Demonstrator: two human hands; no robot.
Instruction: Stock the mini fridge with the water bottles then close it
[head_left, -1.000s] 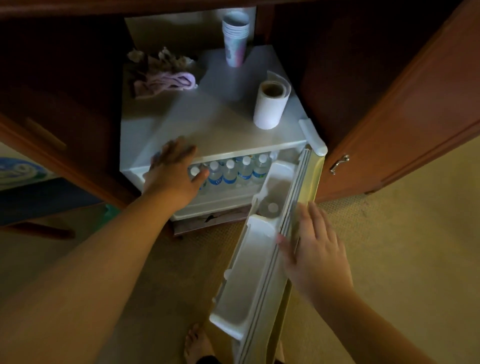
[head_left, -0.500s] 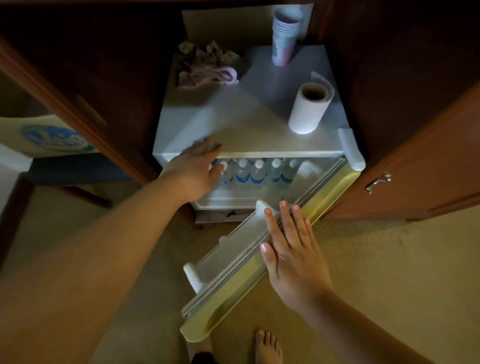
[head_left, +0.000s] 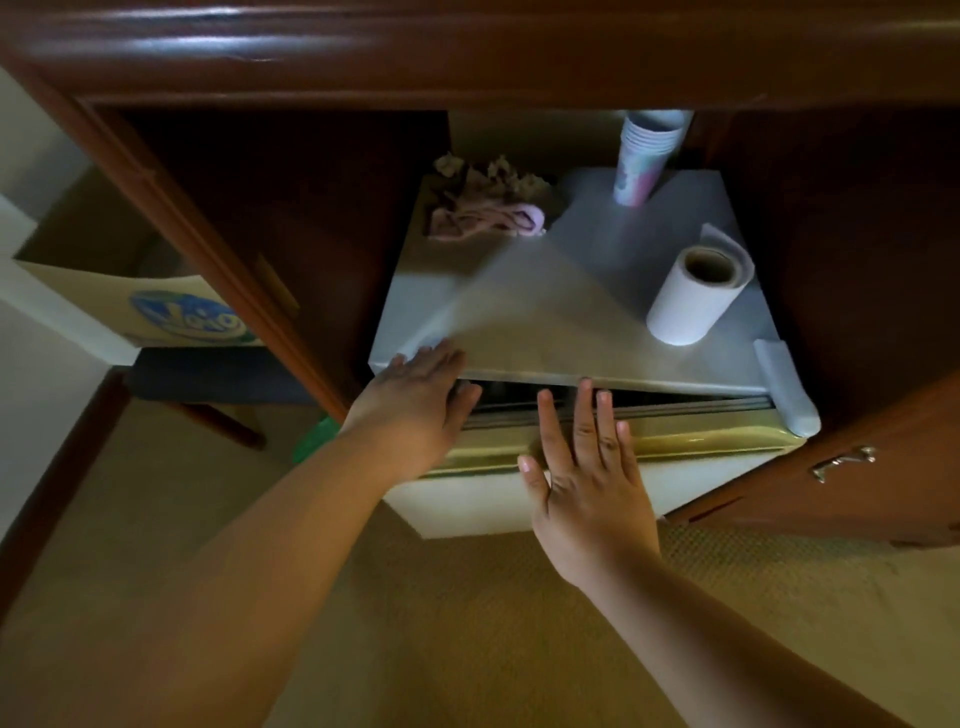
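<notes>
Mini fridge (head_left: 545, 312) sits inside a dark wood cabinet (head_left: 311, 52), white top facing up, w/ its door (head_left: 701, 457) nearly shut: only a thin dark gap shows along the top front edge, narrowing toward the hinge side at the fridge's right corner. No bottles visible thru the gap. Right hand (head_left: 587, 478) lies flat on the door's upper edge, fingers spread & straight, fingertips (head_left: 586, 387) reaching up to the fridge's top lip, gripping nothing. Left hand (head_left: 415, 410) rests at the fridge's front-left corner, palm down, fingers extended over the top edge, thumb side near the gap; also holding nothing. On the fridge top: paper roll (head_left: 696, 296) upright near the right edge, stack of pastel cups (head_left: 644, 156) at the rear, pinkish crumpled cloth (head_left: 483, 213) at rear-left. Right of the fridge, an open cabinet door w/ metal handle (head_left: 841, 462). Left of the fridge, beyond the cabinet's side, a cardboard box (head_left: 156, 306) w/ blue logo. Below the fridge, beige carpet (head_left: 467, 623).
</notes>
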